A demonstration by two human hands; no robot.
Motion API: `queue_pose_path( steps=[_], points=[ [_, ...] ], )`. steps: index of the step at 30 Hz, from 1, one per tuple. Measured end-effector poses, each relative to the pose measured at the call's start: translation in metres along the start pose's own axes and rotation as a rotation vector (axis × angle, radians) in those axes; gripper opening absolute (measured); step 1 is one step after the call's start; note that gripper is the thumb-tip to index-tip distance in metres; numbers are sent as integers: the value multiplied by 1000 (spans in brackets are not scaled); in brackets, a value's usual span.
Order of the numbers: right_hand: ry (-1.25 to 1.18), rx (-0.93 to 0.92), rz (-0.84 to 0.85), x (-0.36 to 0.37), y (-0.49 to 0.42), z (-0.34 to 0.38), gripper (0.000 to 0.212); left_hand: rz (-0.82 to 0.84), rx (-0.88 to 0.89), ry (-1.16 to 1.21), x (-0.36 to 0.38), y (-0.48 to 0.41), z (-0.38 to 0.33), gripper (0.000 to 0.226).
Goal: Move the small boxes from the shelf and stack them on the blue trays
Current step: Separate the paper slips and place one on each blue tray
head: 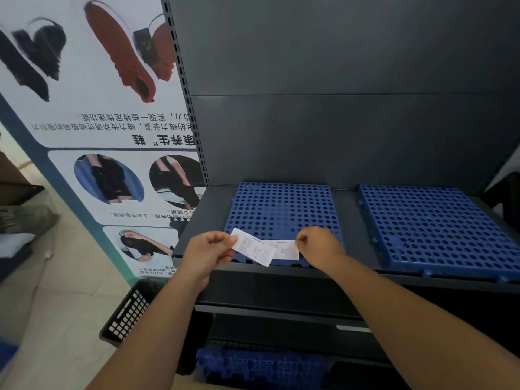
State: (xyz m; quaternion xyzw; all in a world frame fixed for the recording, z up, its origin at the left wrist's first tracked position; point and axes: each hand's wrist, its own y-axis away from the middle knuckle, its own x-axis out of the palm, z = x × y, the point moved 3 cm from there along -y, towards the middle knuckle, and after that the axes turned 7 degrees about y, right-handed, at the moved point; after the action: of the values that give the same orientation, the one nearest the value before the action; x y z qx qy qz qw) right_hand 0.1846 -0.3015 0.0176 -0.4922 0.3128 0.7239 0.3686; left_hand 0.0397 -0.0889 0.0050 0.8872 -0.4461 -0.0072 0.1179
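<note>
Head view: left hand [209, 253] and right hand [319, 244] are both out over the front edge of the dark shelf [349, 220]. Left grip pinches the left slip [251, 247], white printed paper, tilted. Right grip, fingers curled, pinches the right slip [287, 250] at its right end. The slips overlap in the middle, held just above the near edge of the left blue tray [281, 206]. The right blue tray [439, 226] lies beside it on the same shelf, with a gap between them. Both trays are perforated and flat. Black basket [128, 312] sits on the floor lower left, poster [98, 122] stands behind it. A third blue tray [261, 367] is on the bottom level.
</note>
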Motion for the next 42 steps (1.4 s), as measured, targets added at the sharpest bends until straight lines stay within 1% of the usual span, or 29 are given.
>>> queue_pose_path(
  steps=[5,13,17,25,28,30,33,36,40,42],
  points=[
    [52,13,-37,5,-6,-1,18,0,-2,9,-5,1,7,9],
    [45,96,-79,7,-10,-5,19,3,-32,27,-4,1,14,11],
    [43,128,-106,8,-9,-2,16,17,-45,27,-6,0,17,11],
    [-21,107,-126,10,-11,-8,9,0,-25,32,-5,4,10,9],
    [-56,95,-138,5,-10,-11,10,14,-11,35,0,7,3,9],
    [-101,84,-138,1,-4,-12,9,24,0,46,5,10,-2,9],
    [-265,91,-168,-7,11,-12,8,41,9,60,19,14,-12,9],
    [-397,84,-202,-21,30,-10,17,77,18,69,40,17,-21,7],
    [-566,39,-215,-44,59,-13,41,125,29,100,78,24,-28,7],
    [-577,21,-217,-53,72,-20,39,144,29,125,100,31,-28,9]
  ],
)
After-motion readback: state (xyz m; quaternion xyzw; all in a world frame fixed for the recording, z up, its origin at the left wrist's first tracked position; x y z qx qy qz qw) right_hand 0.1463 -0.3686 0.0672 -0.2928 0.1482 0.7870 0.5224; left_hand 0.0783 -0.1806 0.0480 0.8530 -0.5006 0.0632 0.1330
